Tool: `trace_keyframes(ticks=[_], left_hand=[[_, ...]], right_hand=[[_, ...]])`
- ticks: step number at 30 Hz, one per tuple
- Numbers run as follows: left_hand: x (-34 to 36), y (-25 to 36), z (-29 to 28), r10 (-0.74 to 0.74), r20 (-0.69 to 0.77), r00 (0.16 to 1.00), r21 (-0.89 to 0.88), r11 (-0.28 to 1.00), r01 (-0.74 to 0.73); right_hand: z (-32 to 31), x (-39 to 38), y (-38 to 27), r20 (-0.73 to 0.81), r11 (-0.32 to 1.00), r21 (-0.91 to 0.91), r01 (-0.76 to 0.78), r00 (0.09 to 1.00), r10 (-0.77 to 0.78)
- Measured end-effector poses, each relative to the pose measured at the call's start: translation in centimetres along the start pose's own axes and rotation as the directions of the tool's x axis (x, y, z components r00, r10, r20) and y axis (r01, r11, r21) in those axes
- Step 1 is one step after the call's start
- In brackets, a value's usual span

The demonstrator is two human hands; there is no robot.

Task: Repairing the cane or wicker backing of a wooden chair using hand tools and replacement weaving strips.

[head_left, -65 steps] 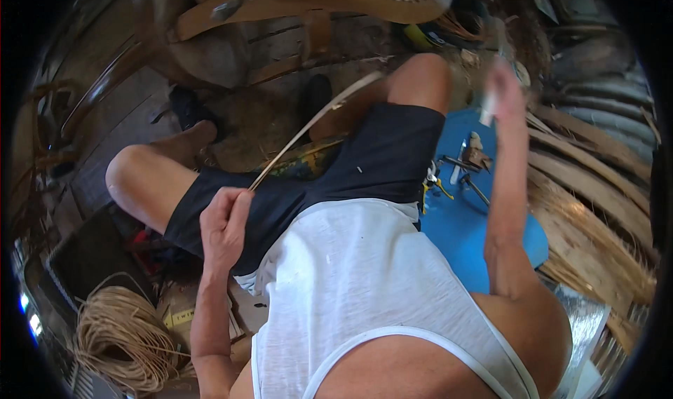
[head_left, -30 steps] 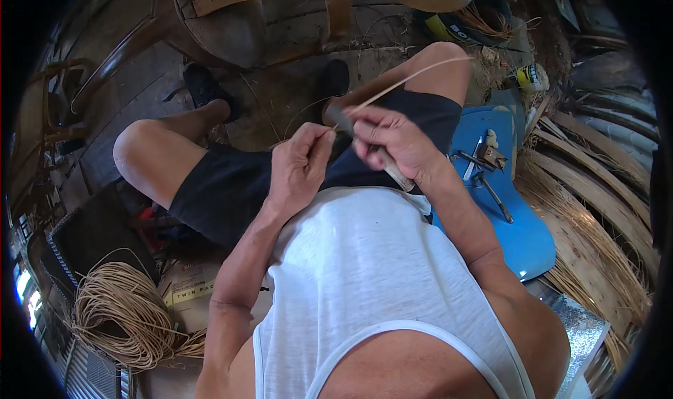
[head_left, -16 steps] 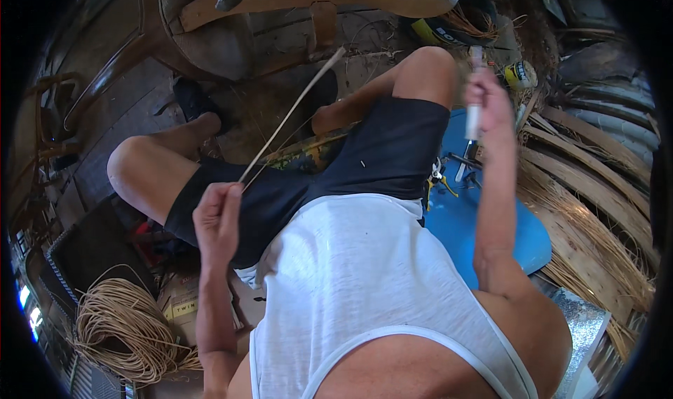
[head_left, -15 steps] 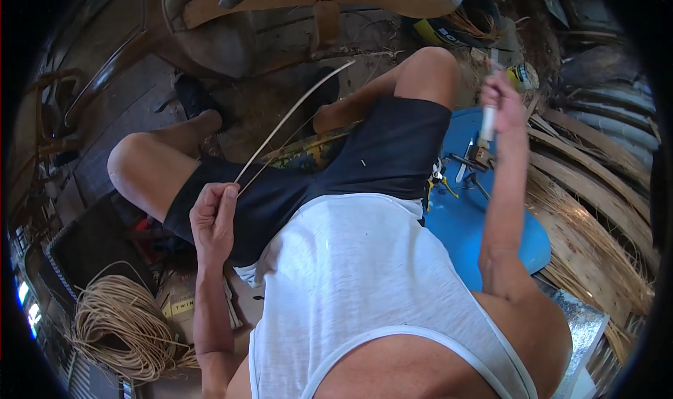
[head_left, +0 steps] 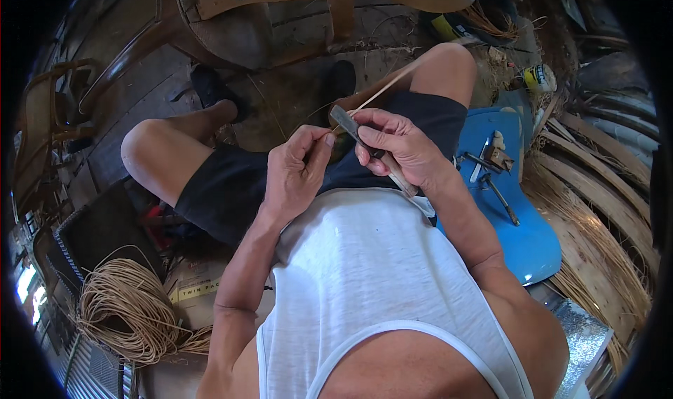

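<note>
From where I stand, the seated person has both hands together over the lap. The left hand (head_left: 298, 171) is closed in a narrow pinch, thumb against finger, on one end of a thin pale strip (head_left: 389, 87). The right hand (head_left: 406, 146) is wrapped around a knife (head_left: 347, 120) with a flat grey blade, its tip just beside the left thumb. The strip runs out past the blade, slanting up in front of the right knee, where its far end blurs.

By my reckoning this one piece is mid-way: it is off by itself and under the blade, yet most of its length lies beyond the knife, so the bulk of the drawing-through looks left to do. How thin or smooth it is by now, I cannot tell.

Plenty of cane remains, too: a thick coil (head_left: 151, 308) sits by the left elbow. On the person's right, a blue plastic seat (head_left: 484, 248) carries a dark-headed tool (head_left: 499, 199) and a small wooden block (head_left: 496, 162), both out of hand.
</note>
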State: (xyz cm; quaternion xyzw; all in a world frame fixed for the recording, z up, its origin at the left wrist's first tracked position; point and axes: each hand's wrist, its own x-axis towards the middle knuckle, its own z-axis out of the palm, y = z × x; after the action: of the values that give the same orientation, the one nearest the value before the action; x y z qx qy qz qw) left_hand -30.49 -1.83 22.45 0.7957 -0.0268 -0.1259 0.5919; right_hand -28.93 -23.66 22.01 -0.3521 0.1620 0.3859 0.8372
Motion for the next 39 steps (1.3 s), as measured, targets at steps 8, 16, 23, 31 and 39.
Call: trace_keyframes(ticks=[8,16,23,31,39], left_hand=[[-1.0,-0.1,-0.7,0.145,0.03,0.989,0.126,0.981,-0.148],[-2.9,-0.8,-2.0,0.277,0.065,0.959,0.181,0.941,-0.284],[-4.5,-0.3,-4.4,0.266,0.059,0.962,0.26,0.927,-0.272],[-7.0,-1.8,-10.0,0.008,-0.18,0.984,0.262,0.964,0.04],[2.5,0.4,-7.7,0.114,-0.403,0.908,-0.229,0.948,-0.22]], right_hand=[[-0.6,-1.5,-0.8,-0.127,0.986,0.162,0.038,0.992,-0.017],[-1.7,-2.3,-2.2,-0.21,0.994,0.074,0.084,0.975,-0.067],[-4.3,-3.3,-5.0,-0.223,0.986,0.027,0.164,0.963,-0.153],[-21.4,-16.1,-19.3,-0.503,0.625,-0.295,0.723,0.438,-0.745],[-17.6,-17.4,-16.5,-0.495,0.737,-0.549,0.394,0.557,-0.667]])
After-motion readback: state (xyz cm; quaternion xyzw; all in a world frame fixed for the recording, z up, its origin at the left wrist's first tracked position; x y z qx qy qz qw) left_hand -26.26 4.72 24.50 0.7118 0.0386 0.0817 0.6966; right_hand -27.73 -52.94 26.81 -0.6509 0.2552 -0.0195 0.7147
